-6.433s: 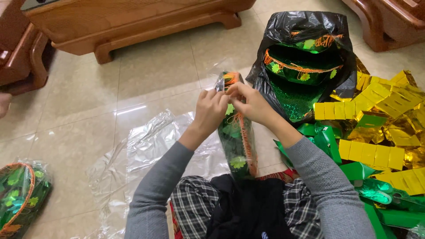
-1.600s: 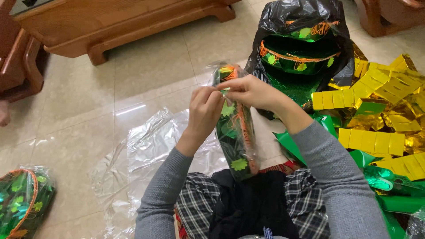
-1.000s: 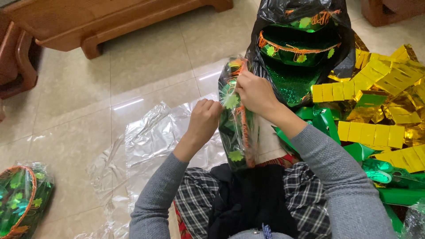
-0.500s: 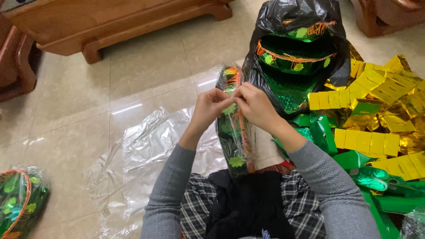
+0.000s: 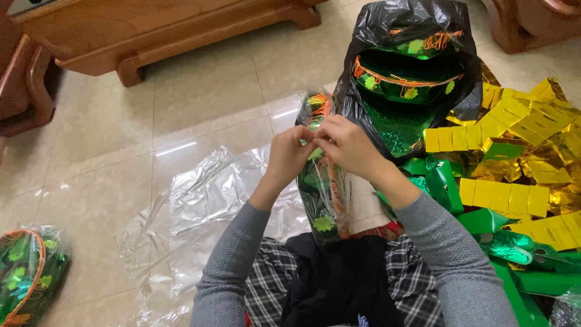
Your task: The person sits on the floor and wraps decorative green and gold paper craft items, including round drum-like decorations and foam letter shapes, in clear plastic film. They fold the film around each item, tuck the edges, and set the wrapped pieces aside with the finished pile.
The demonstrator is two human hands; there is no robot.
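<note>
Beige tile floor (image 5: 212, 103), wooden bench (image 5: 151, 36) upper left. Mid-frame, left hand (image 5: 290, 154) and right hand (image 5: 345, 145) pinch together on a green hat (image 5: 321, 194) in clear wrap; plastic sheets (image 5: 200, 206) below.

My arms: grey ribbed knit sleeves (image 5: 239, 254), both hands bare. Legs in black/white plaid trousers (image 5: 269, 287), black cloth over lap (image 5: 345, 284).

wrapped green hat (image 5: 24, 275) cut off at left edge, fingertips (image 5: 311, 138) hidden behind plastic
</note>
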